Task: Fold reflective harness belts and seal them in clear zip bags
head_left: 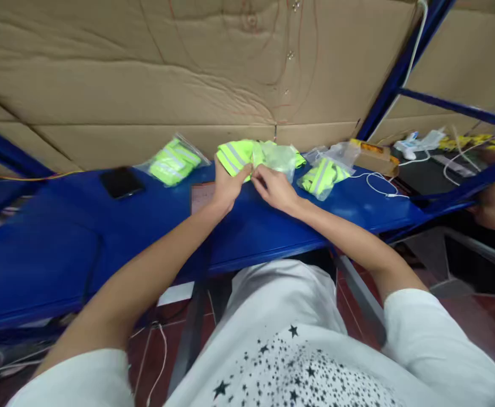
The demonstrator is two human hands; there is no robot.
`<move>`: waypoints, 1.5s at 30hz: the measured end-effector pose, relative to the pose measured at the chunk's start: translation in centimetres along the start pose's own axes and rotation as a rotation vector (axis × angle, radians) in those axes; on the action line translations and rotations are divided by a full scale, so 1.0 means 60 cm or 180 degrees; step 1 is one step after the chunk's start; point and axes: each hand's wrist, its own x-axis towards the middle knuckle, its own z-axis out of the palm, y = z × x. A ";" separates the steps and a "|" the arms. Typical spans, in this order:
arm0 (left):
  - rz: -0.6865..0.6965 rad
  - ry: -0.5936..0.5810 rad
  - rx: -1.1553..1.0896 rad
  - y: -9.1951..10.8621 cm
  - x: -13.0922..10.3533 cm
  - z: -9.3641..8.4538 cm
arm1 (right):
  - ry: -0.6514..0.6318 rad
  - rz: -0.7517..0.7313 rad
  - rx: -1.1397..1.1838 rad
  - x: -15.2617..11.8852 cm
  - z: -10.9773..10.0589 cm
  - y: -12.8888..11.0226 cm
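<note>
Here, fingers [264, 173] at cloth's [234, 155] edge, table [56, 243] extending left

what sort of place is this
Probably a workshop or warehouse workstation: there's a blue workbench, brown cardboard sheeting covering the area behind it, and clear plastic bags of neon-yellow reflective-striped fabric on top.
</note>
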 end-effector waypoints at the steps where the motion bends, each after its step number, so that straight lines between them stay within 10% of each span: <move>1: 0.0100 -0.0004 0.0102 0.000 0.002 -0.003 | -0.0145 0.0011 -0.0088 0.002 -0.007 0.005; 9: -0.0131 -0.0548 0.0108 0.004 -0.001 -0.003 | 0.0664 -0.0202 -0.0245 0.002 -0.077 0.059; 21: 0.0191 -0.0621 0.1000 -0.005 -0.006 -0.013 | 0.0113 0.1185 0.1526 0.005 -0.043 0.053; 34: 0.0134 -0.0840 0.1289 0.044 -0.022 -0.009 | -0.0130 0.2081 0.1648 0.000 -0.041 0.045; 40: 0.0095 -0.0975 0.0912 0.048 -0.015 -0.003 | 0.0004 0.1792 0.1834 0.005 -0.039 0.036; 45: 0.0021 -0.0900 0.1214 0.052 -0.006 -0.008 | 0.0569 0.0800 0.0624 -0.008 -0.044 0.029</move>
